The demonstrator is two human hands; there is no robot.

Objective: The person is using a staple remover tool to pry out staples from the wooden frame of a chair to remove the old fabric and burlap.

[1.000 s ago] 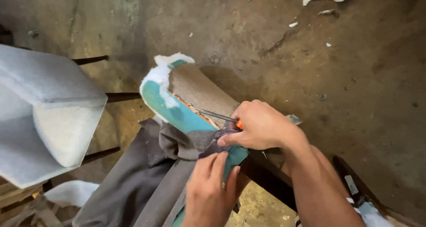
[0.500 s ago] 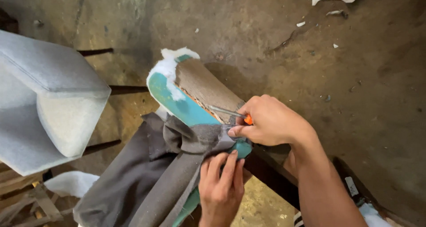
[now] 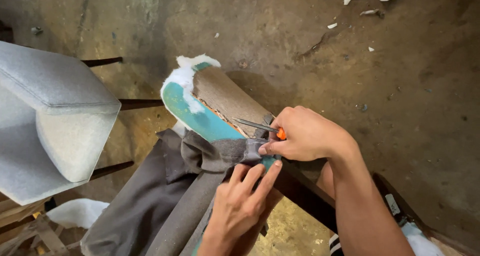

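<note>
A chair back (image 3: pixel 222 98) with teal foam, white padding and a brown board face lies tilted in front of me. Dark grey fabric (image 3: pixel 165 201) is partly peeled off it and hangs down to the lower left. My right hand (image 3: pixel 305 136) grips a tool (image 3: pixel 257 125) with an orange handle and metal jaws, its tip against the board's edge. My left hand (image 3: pixel 240 206) presses the grey fabric against the teal edge, its fingers just below the right hand.
A grey upholstered chair (image 3: pixel 50 121) with dark legs stands at the left. The floor (image 3: pixel 375 76) is stained concrete with scraps of white paper and small debris. A white rag (image 3: pixel 75 213) lies at the lower left beside wooden slats.
The view has drifted slightly, so the chair back sits a little lower and to the right. My left hand's fingers have slid up closer to the right hand on the fabric.
</note>
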